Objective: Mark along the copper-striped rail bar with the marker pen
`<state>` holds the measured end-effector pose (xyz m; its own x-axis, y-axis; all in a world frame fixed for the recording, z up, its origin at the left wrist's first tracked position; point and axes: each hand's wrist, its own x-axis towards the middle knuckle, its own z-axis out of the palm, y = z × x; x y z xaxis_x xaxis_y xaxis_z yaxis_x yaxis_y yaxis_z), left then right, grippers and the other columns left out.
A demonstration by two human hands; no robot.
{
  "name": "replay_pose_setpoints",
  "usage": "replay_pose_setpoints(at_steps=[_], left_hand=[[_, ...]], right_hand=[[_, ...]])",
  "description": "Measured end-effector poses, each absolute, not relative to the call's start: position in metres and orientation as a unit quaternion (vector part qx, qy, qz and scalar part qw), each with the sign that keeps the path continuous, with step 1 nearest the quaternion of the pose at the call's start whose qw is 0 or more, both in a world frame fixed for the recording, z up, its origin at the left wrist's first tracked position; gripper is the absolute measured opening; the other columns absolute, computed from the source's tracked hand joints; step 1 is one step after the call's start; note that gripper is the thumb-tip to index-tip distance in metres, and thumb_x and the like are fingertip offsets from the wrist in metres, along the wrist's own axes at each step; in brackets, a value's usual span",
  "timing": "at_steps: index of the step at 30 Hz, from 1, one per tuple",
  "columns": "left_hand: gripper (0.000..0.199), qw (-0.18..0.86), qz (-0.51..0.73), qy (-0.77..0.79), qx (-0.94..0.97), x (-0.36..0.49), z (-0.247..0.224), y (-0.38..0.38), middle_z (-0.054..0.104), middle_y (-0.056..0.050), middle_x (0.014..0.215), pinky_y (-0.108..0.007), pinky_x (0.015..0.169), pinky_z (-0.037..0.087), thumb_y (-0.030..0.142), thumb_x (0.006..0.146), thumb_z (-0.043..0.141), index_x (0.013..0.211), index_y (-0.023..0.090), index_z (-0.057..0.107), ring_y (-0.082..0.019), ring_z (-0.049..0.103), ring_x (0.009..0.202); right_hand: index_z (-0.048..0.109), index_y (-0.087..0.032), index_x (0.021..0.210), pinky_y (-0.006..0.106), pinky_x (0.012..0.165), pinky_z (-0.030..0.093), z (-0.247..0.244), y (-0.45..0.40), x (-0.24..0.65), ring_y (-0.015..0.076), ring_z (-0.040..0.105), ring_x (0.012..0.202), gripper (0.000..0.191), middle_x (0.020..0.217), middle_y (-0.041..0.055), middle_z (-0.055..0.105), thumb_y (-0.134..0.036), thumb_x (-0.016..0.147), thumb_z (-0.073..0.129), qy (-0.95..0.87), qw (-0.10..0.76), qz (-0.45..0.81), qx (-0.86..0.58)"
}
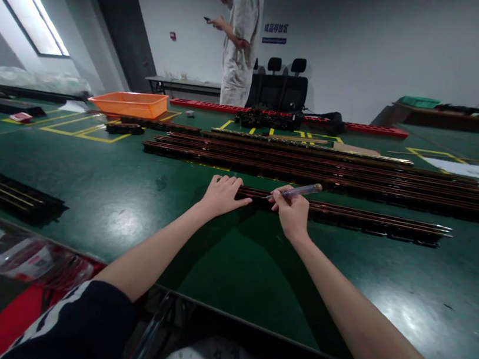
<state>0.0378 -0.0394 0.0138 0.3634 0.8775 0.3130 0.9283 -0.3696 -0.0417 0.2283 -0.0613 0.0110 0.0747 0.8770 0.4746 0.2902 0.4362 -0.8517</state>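
A long, thin dark strip (376, 222) with copper-coloured lines along it lies on the green table in front of me. My left hand (223, 197) rests over its left end, fingers across the far side and thumb along the near side. Pinched in my right hand (292, 213) is a pen (307, 190) with a clear purplish barrel. Its tip points down and left, at the strip's top between my two hands; whether it touches cannot be made out. Just beyond lies a row of several similar long strips (312, 167).
More strips (6, 191) lie at the left. An orange basket (129, 104) and black parts (290, 120) by a red rail (375, 130) stand farther back. A plastic bottle (28, 257) is below the near table edge. Across the table a person (241, 37) stands holding a phone.
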Motion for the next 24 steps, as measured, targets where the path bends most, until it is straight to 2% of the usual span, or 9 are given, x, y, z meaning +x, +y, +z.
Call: replay_pose_setpoints(at_steps=[9,14,18,24], left_hand=[[0.037,0.095,-0.155,-0.561,-0.807,0.053,0.013,-0.046,0.066,-0.013,0.106,-0.049,0.097,0.035,0.043,0.091,0.043,0.107,0.014,0.06,-0.03,0.058,0.102],[0.032,0.1,-0.18,-0.549,-0.81,0.061,0.007,-0.047,0.066,-0.011,0.116,-0.047,0.1,0.033,0.03,0.089,0.044,0.114,0.016,0.059,-0.028,0.057,0.109],[0.03,0.078,-0.195,-0.545,-0.812,0.061,0.007,-0.045,0.068,-0.01,0.112,-0.046,0.101,0.032,0.029,0.088,0.045,0.109,0.016,0.061,-0.026,0.058,0.106],[0.028,0.074,-0.209,-0.555,-0.802,0.061,0.008,-0.046,0.069,-0.009,0.109,-0.045,0.098,0.033,0.03,0.087,0.046,0.105,0.017,0.062,-0.026,0.059,0.104]], right_hand=[[0.059,-0.019,0.073,0.029,0.056,0.051,0.01,-0.065,0.233,0.0156,0.062,0.055,0.02,0.068,0.0048,0.068,-0.037,0.081,0.056,-0.658,0.556,0.253,-0.44],[0.063,-0.018,0.079,0.027,0.052,0.049,0.007,-0.058,0.24,0.0168,0.063,0.059,0.024,0.072,0.0058,0.069,-0.041,0.082,0.056,-0.685,0.523,0.27,-0.43],[0.063,-0.018,0.075,0.028,0.05,0.044,0.007,-0.059,0.247,0.0164,0.057,0.052,0.028,0.059,0.0029,0.061,-0.042,0.084,0.055,-0.71,0.511,0.198,-0.443],[0.066,-0.019,0.076,0.029,0.055,0.046,0.005,-0.06,0.253,0.0168,0.058,0.058,0.025,0.067,0.0038,0.064,-0.042,0.083,0.059,-0.716,0.517,0.219,-0.416]])
